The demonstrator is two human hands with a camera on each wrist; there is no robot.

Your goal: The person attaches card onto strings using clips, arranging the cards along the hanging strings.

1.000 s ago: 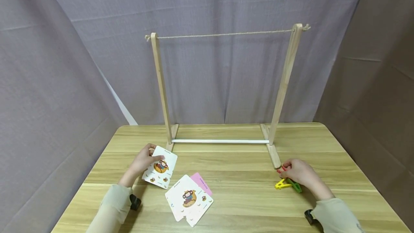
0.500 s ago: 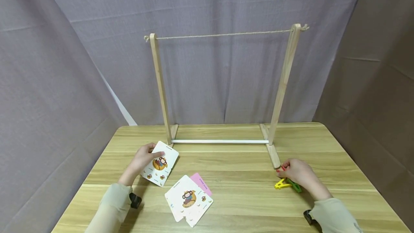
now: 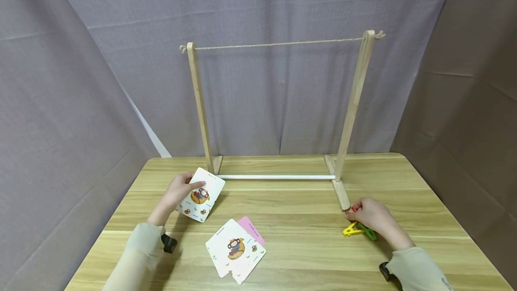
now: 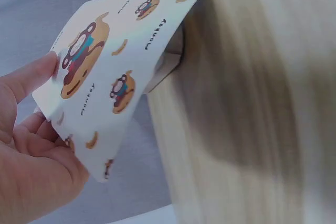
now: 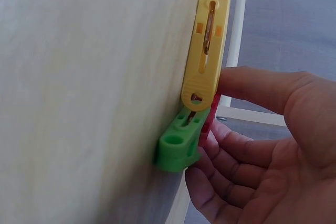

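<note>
A white card (image 3: 200, 203) printed with a monkey on a banana is pinched in my left hand (image 3: 174, 194), thumb on its printed face. The card is tilted and off the table, near the left foot of the wooden frame. At the right, my right hand (image 3: 373, 215) pinches a red clothespin (image 3: 354, 210) beside the frame's right foot; yellow and green clothespins largely hide it in the right wrist view. That yellow clothespin (image 5: 207, 45) and green clothespin (image 5: 178, 142) lie close by on the table.
Several cards (image 3: 235, 248), one with a pink corner (image 3: 251, 229), overlap on the wooden table (image 3: 299, 255) front and centre. The wooden frame has two posts (image 3: 353, 102), a string (image 3: 278, 44) across the top and a white rod (image 3: 274, 177) low down. Grey curtains (image 3: 258, 102) surround the table.
My left hand has lifted the monkey card a little and moved it slightly away from me, turning it somewhat. The right hand has stayed nearly still at the red clothespin.
</note>
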